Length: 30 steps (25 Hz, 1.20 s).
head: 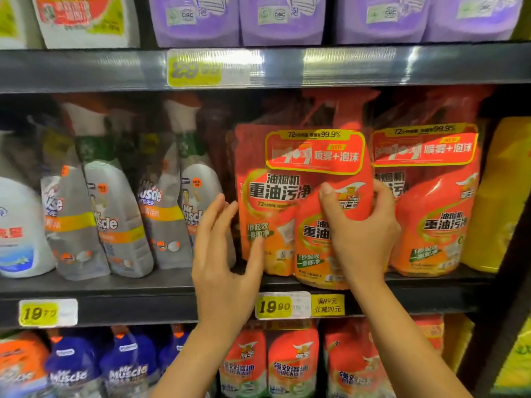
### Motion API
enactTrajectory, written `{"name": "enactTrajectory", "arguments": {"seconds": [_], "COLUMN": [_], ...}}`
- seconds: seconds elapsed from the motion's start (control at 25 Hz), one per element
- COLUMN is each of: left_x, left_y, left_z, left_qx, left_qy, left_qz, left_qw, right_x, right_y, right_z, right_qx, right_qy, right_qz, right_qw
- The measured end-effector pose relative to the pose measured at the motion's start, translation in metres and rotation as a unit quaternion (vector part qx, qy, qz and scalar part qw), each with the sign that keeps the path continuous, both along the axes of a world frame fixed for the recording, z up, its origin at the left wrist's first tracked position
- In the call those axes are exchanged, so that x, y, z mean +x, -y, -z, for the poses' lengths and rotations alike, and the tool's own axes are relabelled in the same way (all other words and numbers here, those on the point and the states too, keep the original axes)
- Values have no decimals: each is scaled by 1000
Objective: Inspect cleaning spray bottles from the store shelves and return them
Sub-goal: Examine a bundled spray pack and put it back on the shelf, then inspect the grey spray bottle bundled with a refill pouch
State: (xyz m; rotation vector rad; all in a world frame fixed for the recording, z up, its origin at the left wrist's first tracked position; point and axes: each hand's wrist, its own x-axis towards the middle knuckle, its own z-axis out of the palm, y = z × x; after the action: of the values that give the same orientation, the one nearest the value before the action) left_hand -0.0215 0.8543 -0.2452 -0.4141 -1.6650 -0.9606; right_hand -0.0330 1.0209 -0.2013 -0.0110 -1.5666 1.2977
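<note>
- Evidently grips the pack (287, 196) at the bottle's waist with the right hand (359, 231), thumb on the front, fingers curled behind, for a sure hold.
- Lays the left hand (224, 254), fingers straight and spread, against the pack's left edge, likely to steady the floppy pouch side.
- Stands the pack at the shelf (115, 291) front edge, just beside a twin pack (431, 211); grey bottles (115, 219) near on the left.
- Cannot tell whether coming out or going back.
</note>
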Motion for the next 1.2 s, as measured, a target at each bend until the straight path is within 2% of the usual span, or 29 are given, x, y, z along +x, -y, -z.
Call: {"name": "enactTrajectory", "arguments": {"seconds": [0.08, 0.28, 0.4, 0.6, 0.8, 0.88, 1.12, 1.2], "left_x": [1, -13, -22, -25, -24, -24, -21, -19], "left_y": [14, 44, 46, 45, 47, 48, 45, 47], "left_z": [6, 21, 23, 32, 35, 35, 34, 34], "left_qx": [-22, 10, -16, -56, -72, -77, -75, -68], "left_qy": [-28, 159, 208, 211, 203, 200, 208, 189], "left_qz": [-51, -136, -154, -195, -201, -204, -198, -167], "left_qw": [998, 978, 966, 956, 956, 955, 955, 965], "right_x": [-2, -11, -19, -33, -46, -48, -27, -14], "right_y": [4, 15, 24, 45, 37, 33, 42, 61], "right_z": [3, 5, 5, 9, 18, 22, 31, 25], "right_qx": [3, 31, 83, 116, 224, 248, 254, 230], "right_qy": [-14, -6, -39, -40, -78, -84, -80, -95], "right_qz": [25, 34, 44, 25, 160, 175, 138, -4], "right_qw": [1000, 999, 995, 992, 958, 949, 954, 969]}}
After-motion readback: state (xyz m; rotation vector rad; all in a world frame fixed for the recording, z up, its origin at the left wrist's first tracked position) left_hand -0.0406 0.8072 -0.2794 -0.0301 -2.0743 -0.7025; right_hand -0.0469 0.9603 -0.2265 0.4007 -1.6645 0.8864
